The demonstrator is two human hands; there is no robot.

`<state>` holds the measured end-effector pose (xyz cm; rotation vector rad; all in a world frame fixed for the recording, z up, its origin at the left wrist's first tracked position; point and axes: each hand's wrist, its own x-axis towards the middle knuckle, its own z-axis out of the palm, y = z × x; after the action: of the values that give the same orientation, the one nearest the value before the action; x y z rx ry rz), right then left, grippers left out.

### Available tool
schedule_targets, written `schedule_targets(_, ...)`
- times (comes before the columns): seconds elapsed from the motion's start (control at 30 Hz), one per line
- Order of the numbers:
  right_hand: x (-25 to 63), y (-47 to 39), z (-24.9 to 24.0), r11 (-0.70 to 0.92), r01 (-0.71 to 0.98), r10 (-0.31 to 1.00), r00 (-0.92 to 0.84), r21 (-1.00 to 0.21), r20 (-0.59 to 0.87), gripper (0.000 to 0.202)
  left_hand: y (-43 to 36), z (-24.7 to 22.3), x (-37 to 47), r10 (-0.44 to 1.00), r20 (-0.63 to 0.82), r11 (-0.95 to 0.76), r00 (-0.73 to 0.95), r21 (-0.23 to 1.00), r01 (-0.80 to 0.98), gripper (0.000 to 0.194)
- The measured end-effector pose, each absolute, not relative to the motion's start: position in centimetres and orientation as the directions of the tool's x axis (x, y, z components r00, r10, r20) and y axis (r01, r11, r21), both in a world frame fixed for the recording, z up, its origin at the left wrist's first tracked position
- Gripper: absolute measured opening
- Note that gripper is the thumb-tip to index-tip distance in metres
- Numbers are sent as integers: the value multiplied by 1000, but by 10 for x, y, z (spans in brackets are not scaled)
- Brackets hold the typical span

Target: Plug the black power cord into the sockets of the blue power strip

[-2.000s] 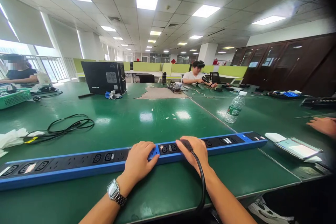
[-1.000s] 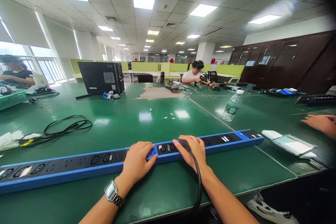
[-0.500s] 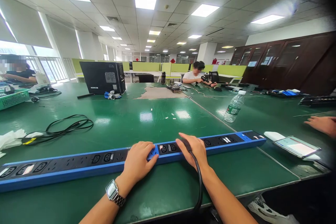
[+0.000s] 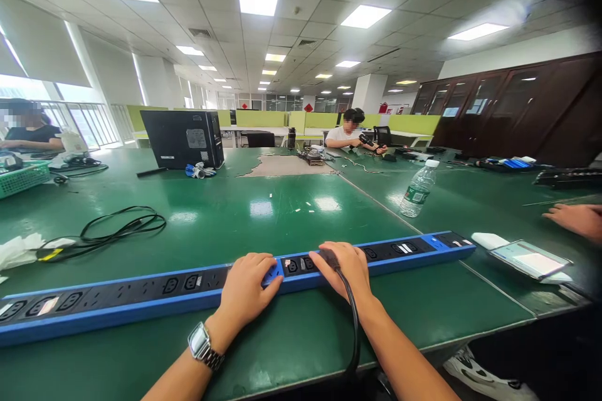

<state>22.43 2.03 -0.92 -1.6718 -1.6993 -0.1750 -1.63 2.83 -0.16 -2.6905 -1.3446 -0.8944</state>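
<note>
A long blue-and-black power strip [image 4: 134, 293] lies across the table before me, with rows of sockets facing up. My left hand [image 4: 247, 291] is wrapped over its middle, fingers on the far side and thumb along the near edge. Just right of it, my right hand [image 4: 350, 270] is closed round a black power plug [image 4: 330, 258] held at the strip's sockets. From the plug a black cord [image 4: 355, 332] hangs down over the table's front edge. Whether the plug's pins sit inside a socket is hidden by my fingers.
On the green table [image 4: 226, 210] are a tilted water bottle [image 4: 417, 191], a phone [image 4: 529, 258], a coiled black cable [image 4: 122, 229] and a computer case [image 4: 181, 141]. Another person's hand [image 4: 576, 219] rests at the right. Two people sit farther back.
My right fingers have drawn in slightly round the plug, and the index finger sits a little lower. The left hand keeps its place on the power strip.
</note>
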Motion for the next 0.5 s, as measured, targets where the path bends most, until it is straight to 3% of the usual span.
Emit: schedule_targets(0.5, 235, 20, -12, 200, 901, 815, 66, -386, 575, 26, 28, -1, -17, 733, 496, -632, 465, 246, 735, 19)
